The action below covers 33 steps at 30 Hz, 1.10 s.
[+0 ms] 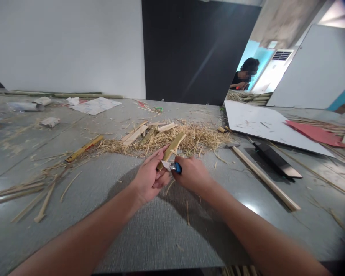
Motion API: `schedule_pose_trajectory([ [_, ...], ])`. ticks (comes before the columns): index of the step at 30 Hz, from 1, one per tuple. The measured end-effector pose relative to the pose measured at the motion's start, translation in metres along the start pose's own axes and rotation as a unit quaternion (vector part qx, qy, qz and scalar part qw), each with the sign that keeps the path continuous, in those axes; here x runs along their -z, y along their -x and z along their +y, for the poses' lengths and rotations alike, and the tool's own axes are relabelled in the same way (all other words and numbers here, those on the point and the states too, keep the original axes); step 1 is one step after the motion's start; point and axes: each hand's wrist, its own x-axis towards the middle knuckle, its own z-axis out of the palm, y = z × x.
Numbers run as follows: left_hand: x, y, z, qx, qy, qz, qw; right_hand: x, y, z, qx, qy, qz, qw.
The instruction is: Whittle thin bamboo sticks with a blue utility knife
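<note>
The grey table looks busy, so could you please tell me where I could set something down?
Mostly bare: between the left forearm and the loose strips, and between the right forearm and the wooden-handled tool. Crowded: the shavings heap ahead.

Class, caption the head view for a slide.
Left hand holds a flat yellowish bamboo strip; right hand grips a blue-handled metal knife, before straw-coloured shavings on a grey table.

Two hands (pixel 149 174) (pixel 193 171) — one knife (pixel 173 166), one held strip (pixel 171 149), one hammer (pixel 261 175).

Yellowish strip (pixel 172 147) – slanted, w/ pale cut face; blue-hdl knife (pixel 173 166) – blade at strip's nr end.
</note>
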Motion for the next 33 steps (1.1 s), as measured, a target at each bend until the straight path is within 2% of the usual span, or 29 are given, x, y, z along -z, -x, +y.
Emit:
schedule_pose_trajectory([
  [4,-0.002,0.001,0.002,-0.001,0.005,0.03,1.0,0.001,-0.002,-0.003,-0.03,0.018,0.01,0.999],
  [8,-0.003,0.004,0.004,-0.014,-0.006,0.03,0.999,0.003,-0.005,0.0,-0.043,0.022,0.024,0.999],
  [14,-0.011,0.012,-0.001,0.011,-0.035,0.018,0.999,0.003,-0.01,0.032,-0.161,0.022,0.036,0.986],
  [17,-0.01,0.01,-0.003,0.023,-0.045,0.018,0.999,0.002,-0.012,0.04,-0.177,0.015,0.032,0.984],
  [23,0.003,0.001,0.002,-0.031,-0.079,0.006,0.996,0.001,-0.01,0.028,-0.146,-0.003,0.047,0.988],
  [28,0.003,0.001,-0.002,-0.051,-0.1,0.009,0.994,0.0,-0.004,0.016,-0.087,0.0,0.022,0.996],
  [33,0.002,-0.001,-0.003,-0.062,-0.092,0.04,0.993,-0.002,0.001,0.007,-0.028,0.001,0.004,1.0],
])
